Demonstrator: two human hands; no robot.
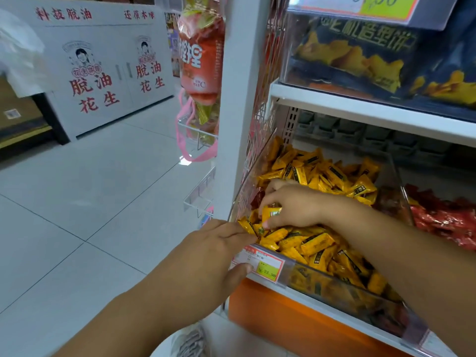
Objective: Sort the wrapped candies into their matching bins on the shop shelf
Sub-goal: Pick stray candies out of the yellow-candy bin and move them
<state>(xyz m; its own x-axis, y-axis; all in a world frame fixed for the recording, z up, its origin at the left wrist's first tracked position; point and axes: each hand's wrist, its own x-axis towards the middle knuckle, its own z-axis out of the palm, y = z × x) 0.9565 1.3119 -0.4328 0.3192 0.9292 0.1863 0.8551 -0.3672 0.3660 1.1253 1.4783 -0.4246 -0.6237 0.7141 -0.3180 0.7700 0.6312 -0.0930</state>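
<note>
- Nearest, the person's left hand (219, 243) reaches in from the lower left to the front corner of the clear plastic bin (347, 292). Its fingers lie curled over the rim and its thumb presses the front wall below, so it clasps the corner.
- Under that thumb sits a white price label with a red edge (265, 264); its yellow patch reads "23.90", and the smaller print is too blurred to read.
- Just behind, the right hand (296, 204) comes across from the right with the forearm over the bin, palm down, wrist bent towards the left wall.
- Its thumb and fingertips pinch one yellow wrapped candy with a dark label (271, 213), held just above the heap near the bin's front-left corner.
- Beneath and behind it the heap of yellow wrapped candies (322, 176) fills the bin.
- Beside that, past a clear divider, lie red wrapped candies (448, 222) in the next bin.
- On the shelf above stand dark blue snack packs (360, 55), with "造型饼" partly legible, under a yellow price tag (381, 6) ending ".90".
- Left of the shelf post hangs an orange bag (203, 63) marked "C".
- Farthest off, a white cabinet (103, 73) carries red lettering: "脱油花生".
</note>
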